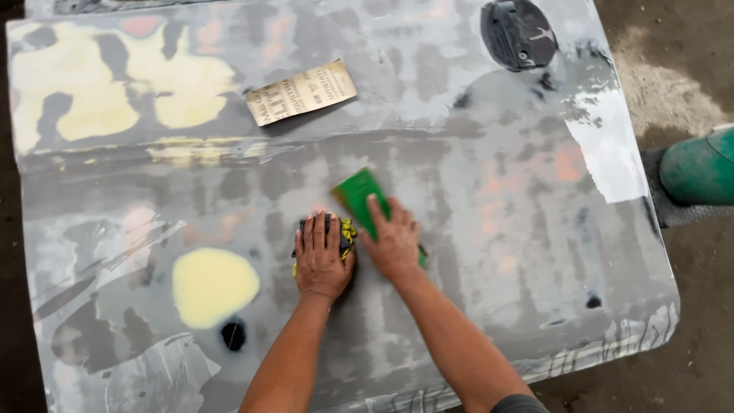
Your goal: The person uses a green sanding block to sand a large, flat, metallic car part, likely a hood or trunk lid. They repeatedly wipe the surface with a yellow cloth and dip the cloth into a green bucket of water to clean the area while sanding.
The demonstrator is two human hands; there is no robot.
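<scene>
A large grey metal body panel (474, 229), sanded and wet, fills the view, with pale yellow filler patches (212, 284). My left hand (321, 256) lies flat on a dark and yellow cloth (345, 233) pressed against the panel near its middle. Just right of it, my right hand (394, 241) presses a green sanding block (358, 193) onto the panel. The block sticks out up and left from under my fingers. The two hands nearly touch.
A loose sheet of tan sandpaper (302, 92) lies on the panel's upper part. A round black opening (518, 32) is at the panel's top right. A green rounded object (699, 167) stands off the right edge over bare dirt ground (665, 84).
</scene>
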